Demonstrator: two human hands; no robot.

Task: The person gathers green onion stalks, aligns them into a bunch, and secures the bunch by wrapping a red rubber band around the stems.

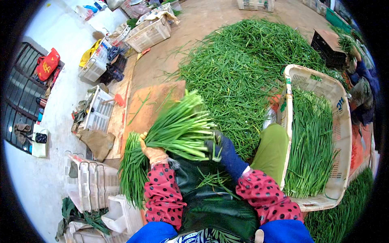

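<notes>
My left hand, in a tan glove, is wrapped round a thick bunch of chives held above my lap. The bunch fans out, with its pale stem ends toward the right and its green leaves hanging down on the left. My right hand, in a dark blue glove, is closed at the stem ends, with a few loose chive stems at its fingers; motion smears it slightly. Several loose chive leaves lie on the dark apron across my lap.
A big heap of loose chives covers the floor ahead. At my right stands a white crate with chives laid lengthwise. An orange-brown board lies front left. Crates line the left wall. Another person's sleeve shows far right.
</notes>
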